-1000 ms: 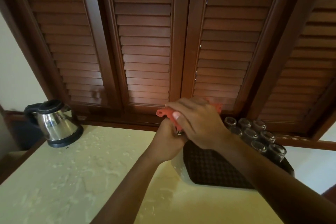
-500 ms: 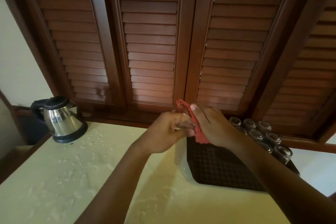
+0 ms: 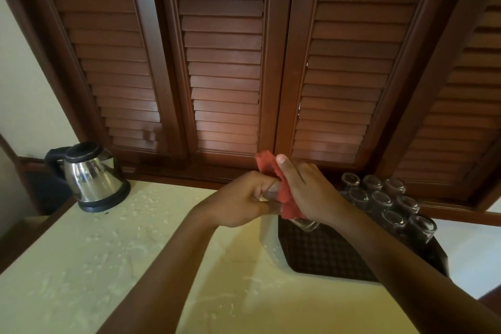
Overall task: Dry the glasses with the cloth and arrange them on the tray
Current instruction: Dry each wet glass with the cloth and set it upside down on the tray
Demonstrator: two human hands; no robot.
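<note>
Your left hand (image 3: 248, 199) grips the glass (image 3: 305, 224) over the tray (image 3: 325, 255) edge so your right hand (image 3: 309, 192), clamped on the cloth (image 3: 273, 184), can wipe it; dried glasses (image 3: 385, 200) wait rightward.

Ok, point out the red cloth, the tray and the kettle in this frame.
red cloth (image 3: 273, 171): head view, on the upper fold beside the thumb.
tray (image 3: 325, 255): head view, on its bare dark patterned floor, near the front.
kettle (image 3: 92, 182): head view, on the shiny steel body.
</note>
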